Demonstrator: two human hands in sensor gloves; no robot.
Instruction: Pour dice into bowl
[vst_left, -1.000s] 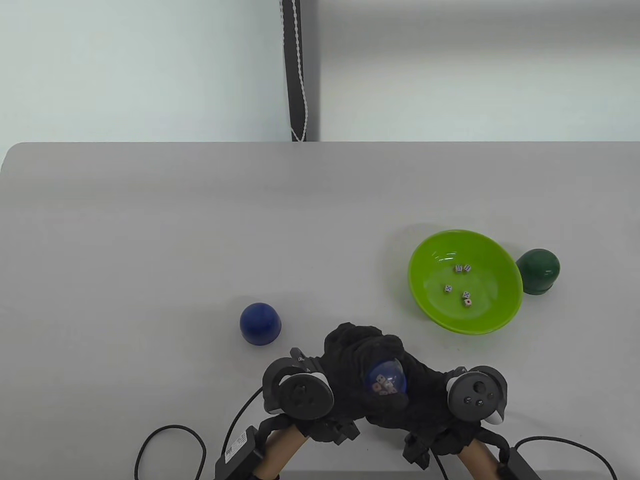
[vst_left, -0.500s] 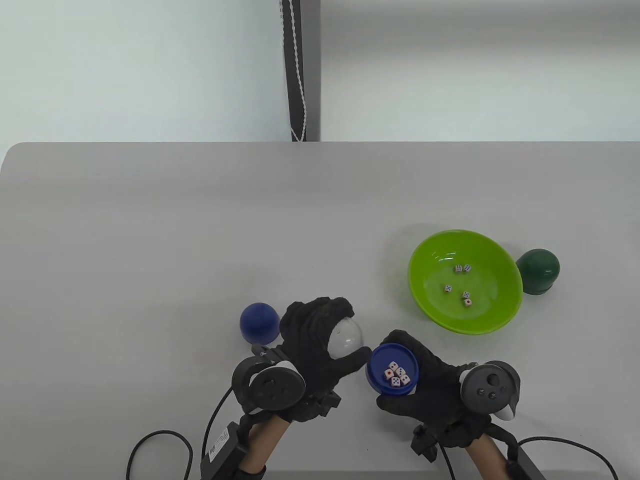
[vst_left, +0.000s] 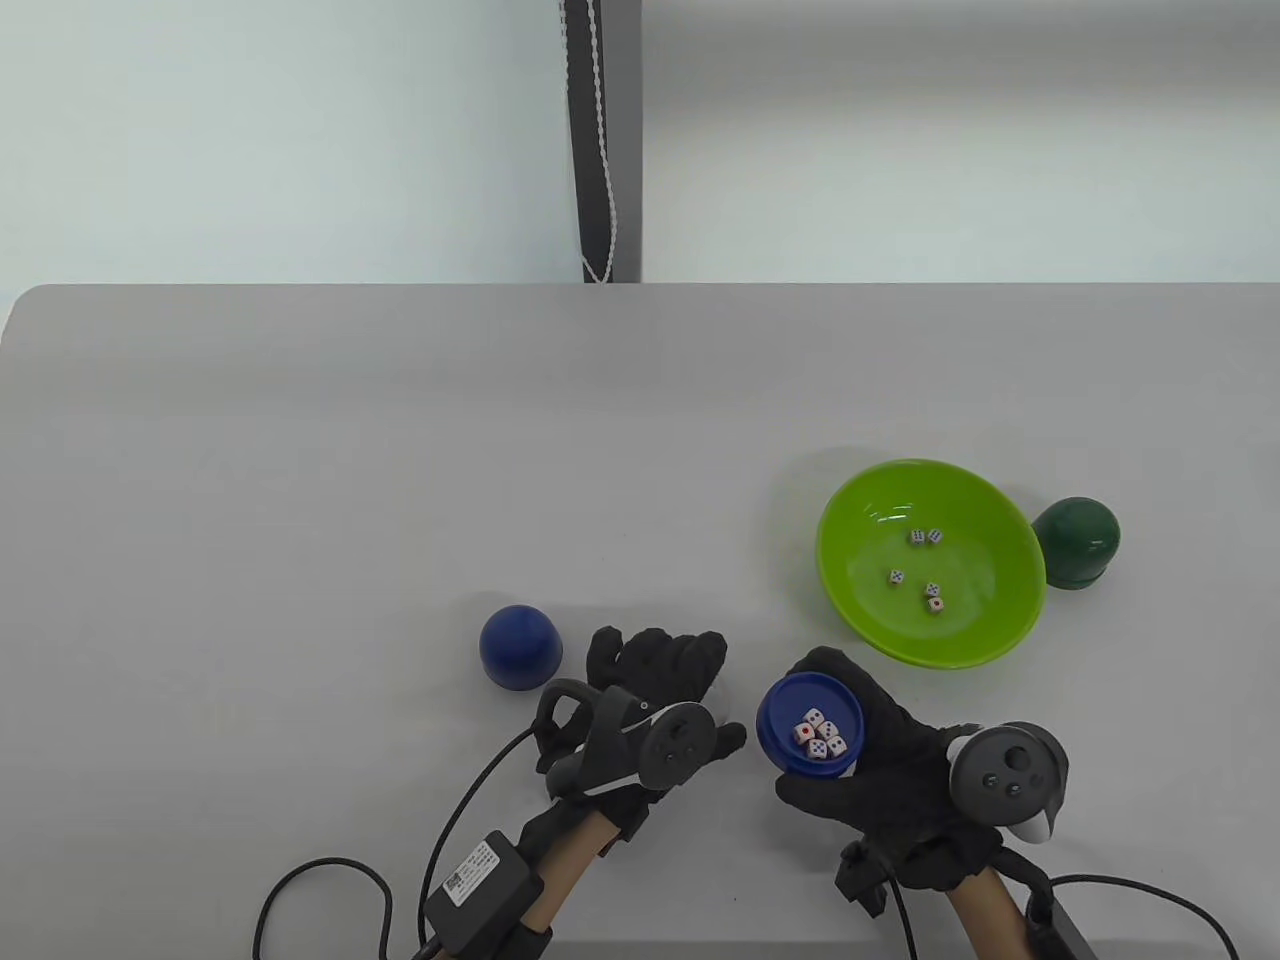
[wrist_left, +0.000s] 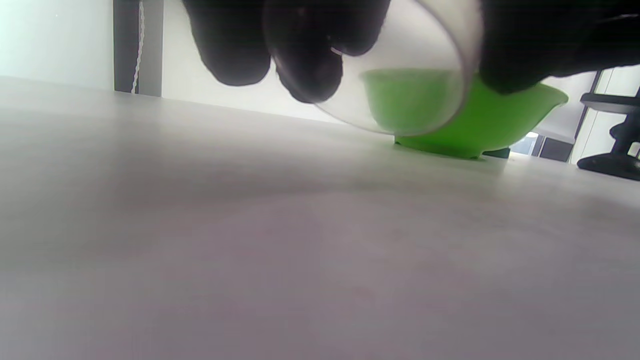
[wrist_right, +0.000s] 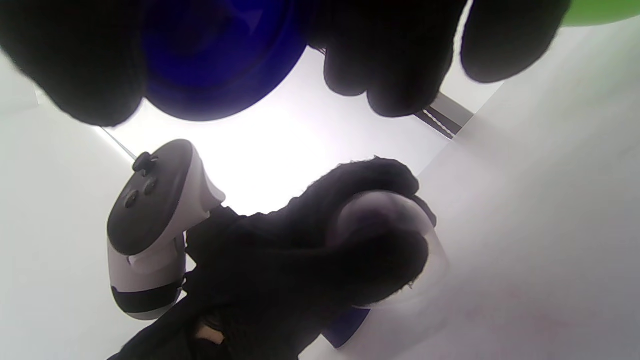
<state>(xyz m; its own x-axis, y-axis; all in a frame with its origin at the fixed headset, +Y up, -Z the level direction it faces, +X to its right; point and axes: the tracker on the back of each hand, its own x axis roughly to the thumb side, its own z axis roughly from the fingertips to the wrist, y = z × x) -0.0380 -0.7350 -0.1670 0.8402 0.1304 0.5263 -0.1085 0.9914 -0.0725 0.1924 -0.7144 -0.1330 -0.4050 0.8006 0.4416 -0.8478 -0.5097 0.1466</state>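
The right hand (vst_left: 880, 760) cups a blue tray (vst_left: 810, 722) near the worktop's front edge, fingers curled under it, five dice (vst_left: 820, 735) lying inside, mouth up. The left hand (vst_left: 650, 690), just beside it, grips a clear dome lid (wrist_left: 400, 75) in its fingers, low over the worktop (vst_left: 400, 450). The green bowl (vst_left: 990, 640) sits toward the right edge with five more dice (vst_left: 925, 570) in it, a dark green cup (vst_left: 1078, 542) touching its far side. A blue cup (vst_left: 520, 647) stands left of the left hand.
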